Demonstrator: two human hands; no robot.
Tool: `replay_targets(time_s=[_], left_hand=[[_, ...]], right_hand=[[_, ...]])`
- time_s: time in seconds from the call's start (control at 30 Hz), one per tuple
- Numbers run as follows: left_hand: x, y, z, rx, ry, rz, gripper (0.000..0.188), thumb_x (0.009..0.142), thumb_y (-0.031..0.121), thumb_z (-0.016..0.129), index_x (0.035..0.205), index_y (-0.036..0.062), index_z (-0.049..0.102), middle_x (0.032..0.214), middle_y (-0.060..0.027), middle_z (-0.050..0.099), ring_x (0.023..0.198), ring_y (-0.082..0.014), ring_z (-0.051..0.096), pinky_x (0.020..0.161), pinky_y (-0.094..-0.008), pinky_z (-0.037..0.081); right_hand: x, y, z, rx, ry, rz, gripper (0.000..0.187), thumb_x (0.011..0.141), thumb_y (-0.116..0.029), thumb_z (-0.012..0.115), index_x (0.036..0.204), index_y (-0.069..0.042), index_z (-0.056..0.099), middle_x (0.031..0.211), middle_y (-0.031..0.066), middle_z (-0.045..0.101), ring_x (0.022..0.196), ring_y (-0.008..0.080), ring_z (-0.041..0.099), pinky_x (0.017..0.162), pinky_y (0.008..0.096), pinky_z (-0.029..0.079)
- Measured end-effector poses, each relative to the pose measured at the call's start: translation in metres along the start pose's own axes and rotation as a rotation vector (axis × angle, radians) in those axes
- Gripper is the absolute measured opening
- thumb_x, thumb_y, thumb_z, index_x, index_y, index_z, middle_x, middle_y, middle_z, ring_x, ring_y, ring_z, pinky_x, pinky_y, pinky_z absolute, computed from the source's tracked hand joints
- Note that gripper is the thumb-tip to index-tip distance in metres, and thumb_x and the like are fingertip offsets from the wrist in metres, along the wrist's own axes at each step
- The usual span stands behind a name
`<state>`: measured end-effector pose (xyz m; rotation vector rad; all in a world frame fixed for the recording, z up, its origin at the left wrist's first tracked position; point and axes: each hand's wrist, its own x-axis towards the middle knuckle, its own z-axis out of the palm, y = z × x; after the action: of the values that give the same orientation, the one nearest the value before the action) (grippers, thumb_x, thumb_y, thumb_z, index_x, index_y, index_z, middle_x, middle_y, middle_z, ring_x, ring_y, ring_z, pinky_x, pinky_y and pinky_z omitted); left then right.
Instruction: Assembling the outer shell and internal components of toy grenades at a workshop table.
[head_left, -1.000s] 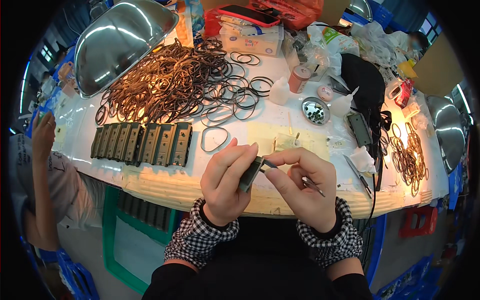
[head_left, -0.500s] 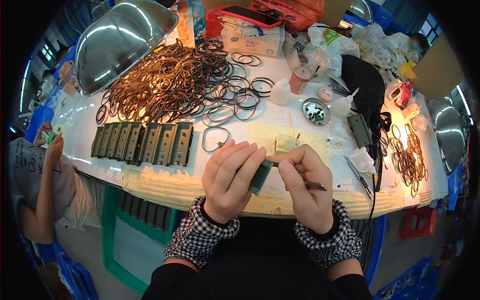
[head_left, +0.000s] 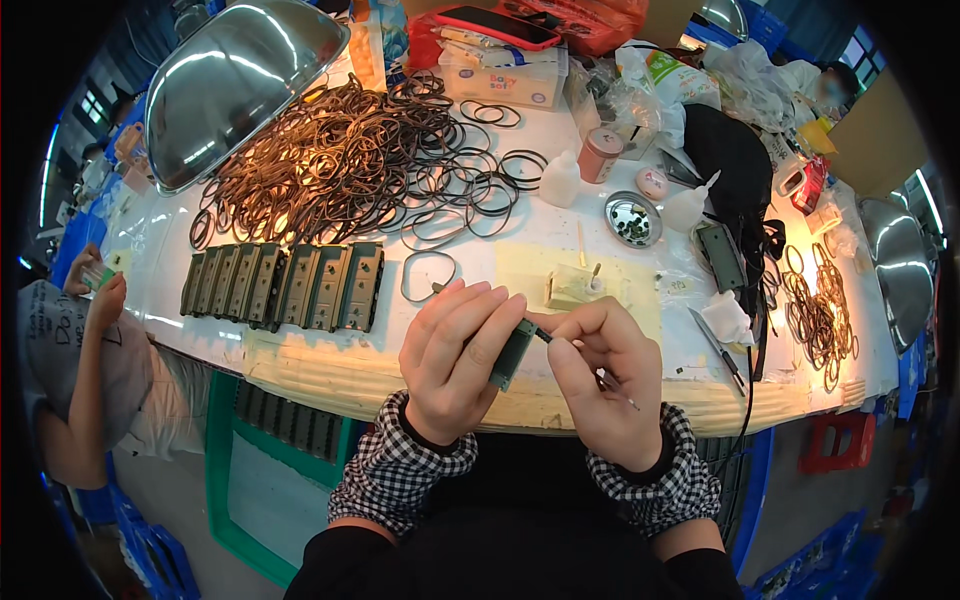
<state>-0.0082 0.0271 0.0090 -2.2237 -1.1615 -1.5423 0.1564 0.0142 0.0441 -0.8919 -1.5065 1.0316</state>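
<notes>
My left hand (head_left: 445, 365) is wrapped round a dark green rectangular housing (head_left: 512, 358), held tilted above the front edge of the table; part of it is hidden behind my fingers. Close to its upper end, my right hand (head_left: 605, 385) is closed in a pinch, with a thin metal tool (head_left: 622, 394) sticking out below the fingers. A short dark strip (head_left: 542, 333) runs between the housing and my right fingertips. Just beyond my hands stand a small pale block (head_left: 570, 288) and a single dark rubber loop (head_left: 428, 272) lying flat.
Several green housings (head_left: 330, 288) line up at left, before a heap of rubber loops (head_left: 320, 165) and a metal lamp shade (head_left: 235, 90). Right are a dish of small parts (head_left: 633, 219), a pen-like tool (head_left: 718, 352) and more loops (head_left: 820, 310). A co-worker's hands (head_left: 100, 290) are far left.
Both hands have shifted slightly left with the housing. The metal tool has turned in my right fingers and points more downward; more of the dark strip at the housing's end shows.
</notes>
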Motion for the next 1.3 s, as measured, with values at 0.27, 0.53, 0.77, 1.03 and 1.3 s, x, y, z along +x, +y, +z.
replay_targets(time_s=[0.27, 0.53, 0.77, 1.03, 1.3], left_hand=[[0.001, 0.002, 0.000, -0.018, -0.022, 0.029, 0.040, 0.071, 0.008, 0.069, 0.111, 0.0030, 0.069, 0.109, -0.0091, 0.065, 0.101, -0.0263, 0.063, 0.092, -0.0435, 0.052], [-0.001, 0.000, 0.000, 0.037, -0.040, 0.068, 0.038, 0.074, 0.009, 0.066, 0.111, 0.0042, 0.069, 0.109, -0.0084, 0.065, 0.103, -0.0254, 0.063, 0.092, -0.0431, 0.052], [-0.002, 0.002, -0.001, -0.424, -0.059, -0.279, 0.031, 0.085, 0.008, 0.064, 0.116, 0.0020, 0.064, 0.112, -0.0101, 0.064, 0.105, -0.0243, 0.062, 0.093, -0.0404, 0.051], [-0.006, 0.012, -0.001, -1.690, -0.068, -0.972, 0.039, 0.097, 0.017, 0.058, 0.130, -0.0022, 0.049, 0.123, -0.0133, 0.058, 0.117, -0.0211, 0.056, 0.099, -0.0357, 0.047], [-0.014, 0.010, -0.001, -1.627, -0.111, -1.011, 0.045, 0.096, 0.020, 0.058, 0.135, 0.0010, 0.043, 0.127, -0.0128, 0.053, 0.119, -0.0262, 0.055, 0.102, -0.0504, 0.047]], right_hand=[[-0.001, 0.001, -0.004, 0.052, 0.008, 0.053, 0.006, 0.089, -0.001, 0.063, 0.084, 0.002, 0.061, 0.073, -0.0014, 0.063, 0.049, -0.0039, 0.037, 0.044, 0.0165, 0.027], [-0.001, -0.002, -0.002, 0.197, 0.022, 0.158, 0.011, 0.094, -0.005, 0.059, 0.085, 0.001, 0.055, 0.077, 0.0019, 0.062, 0.060, -0.0010, 0.041, 0.049, 0.0185, 0.034], [-0.003, -0.002, -0.005, -0.094, -0.038, -0.025, 0.008, 0.092, -0.008, 0.063, 0.092, 0.000, 0.061, 0.085, 0.0067, 0.067, 0.054, 0.0017, 0.043, 0.046, 0.0192, 0.034], [0.014, -0.019, -0.003, -0.395, 0.040, -0.186, 0.026, 0.080, 0.002, 0.071, 0.104, -0.006, 0.069, 0.087, 0.0062, 0.068, 0.061, 0.0122, 0.058, 0.046, 0.0249, 0.041], [0.018, -0.019, 0.001, -0.381, -0.008, -0.193, 0.020, 0.078, 0.003, 0.072, 0.096, -0.004, 0.070, 0.080, 0.0082, 0.068, 0.063, 0.0165, 0.062, 0.049, 0.0256, 0.045]])
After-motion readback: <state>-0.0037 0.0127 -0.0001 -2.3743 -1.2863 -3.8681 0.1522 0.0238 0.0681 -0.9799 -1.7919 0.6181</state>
